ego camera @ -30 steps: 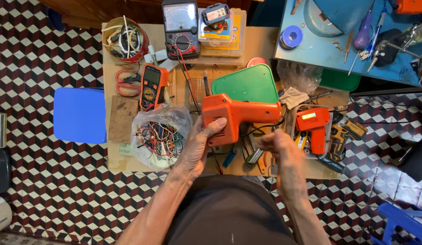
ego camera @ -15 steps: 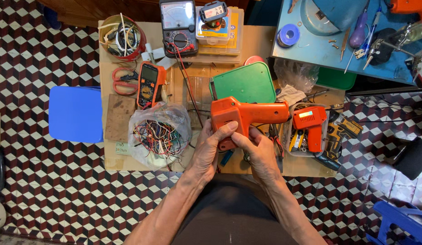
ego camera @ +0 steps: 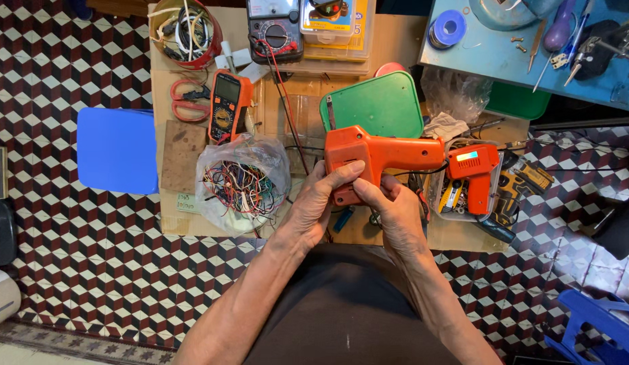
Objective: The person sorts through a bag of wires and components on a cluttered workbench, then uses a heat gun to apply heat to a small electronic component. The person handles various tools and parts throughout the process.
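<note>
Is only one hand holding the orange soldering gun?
No, both the left hand and the right hand grip the orange soldering gun.

Bright, even overhead light — soft shadows, sharp centre; edges perhaps slightly stretched — no glare.

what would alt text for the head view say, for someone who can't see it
Seen from above, a person's left hand and right hand both grip an orange gun-shaped tool over a cluttered low table. Beside it lie a bag of wires, an orange multimeter and a green lid.
</note>
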